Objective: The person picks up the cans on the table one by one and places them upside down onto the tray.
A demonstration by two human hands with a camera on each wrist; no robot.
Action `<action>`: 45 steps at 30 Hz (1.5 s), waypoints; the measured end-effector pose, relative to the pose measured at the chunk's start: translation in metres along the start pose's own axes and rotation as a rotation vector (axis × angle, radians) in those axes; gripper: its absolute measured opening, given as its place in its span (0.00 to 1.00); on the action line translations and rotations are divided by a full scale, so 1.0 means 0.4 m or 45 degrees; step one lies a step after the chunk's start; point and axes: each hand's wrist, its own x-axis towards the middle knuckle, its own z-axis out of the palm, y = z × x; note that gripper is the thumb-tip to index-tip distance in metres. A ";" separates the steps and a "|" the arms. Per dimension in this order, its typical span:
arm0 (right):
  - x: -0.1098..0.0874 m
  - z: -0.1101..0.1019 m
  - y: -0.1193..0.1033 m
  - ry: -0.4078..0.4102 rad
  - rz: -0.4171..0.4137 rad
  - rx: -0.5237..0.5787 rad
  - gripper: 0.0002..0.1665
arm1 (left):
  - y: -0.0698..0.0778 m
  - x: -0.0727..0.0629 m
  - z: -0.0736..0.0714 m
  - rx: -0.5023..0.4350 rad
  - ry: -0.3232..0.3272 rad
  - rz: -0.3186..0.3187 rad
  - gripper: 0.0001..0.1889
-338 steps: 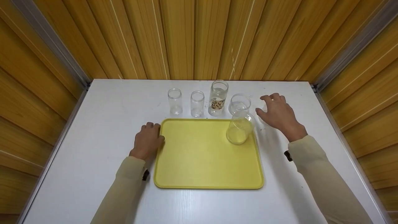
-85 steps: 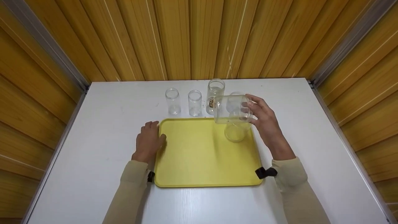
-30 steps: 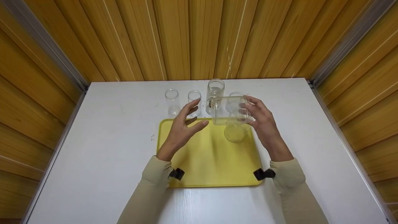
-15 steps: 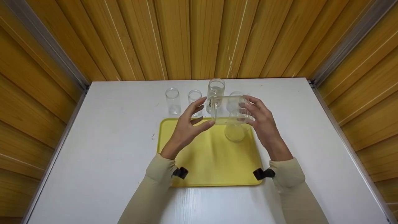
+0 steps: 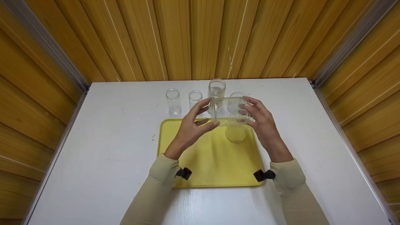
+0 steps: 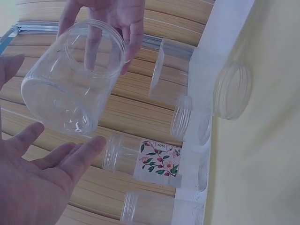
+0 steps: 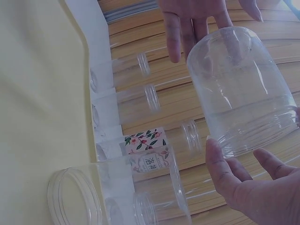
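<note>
A wide clear jar (image 5: 230, 111) is held on its side above the yellow tray (image 5: 212, 168). My right hand (image 5: 265, 126) grips it round the threaded mouth end (image 7: 262, 129). At the base end, my left hand (image 5: 191, 126) spreads its fingers and thumb to either side, with the fingertips right at the base edge. In the left wrist view, the left fingers (image 6: 77, 161) lie close under the jar's base. Another clear jar (image 5: 236, 134) rests mouth down on the tray's back right part, partly seen through the held one.
Along the back of the white table (image 5: 118, 125) stand two slim clear jars (image 5: 173, 101), a taller jar (image 5: 217, 89) with a floral label (image 6: 159, 161), and a wider jar (image 5: 237, 93) behind the right hand. Wooden panels (image 5: 175, 37) enclose the table.
Earlier my right hand reached over the table's right side; it then brought the jar over the tray. My left hand left the tray's left edge and came to the jar's base.
</note>
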 end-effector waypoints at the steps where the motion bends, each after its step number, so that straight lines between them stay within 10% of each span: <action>1: 0.000 0.000 0.000 0.001 0.002 0.002 0.31 | -0.001 0.000 0.001 -0.001 -0.002 0.003 0.42; 45: -0.009 0.006 0.002 -0.054 0.003 0.045 0.31 | 0.007 0.003 0.010 -0.036 0.055 0.064 0.37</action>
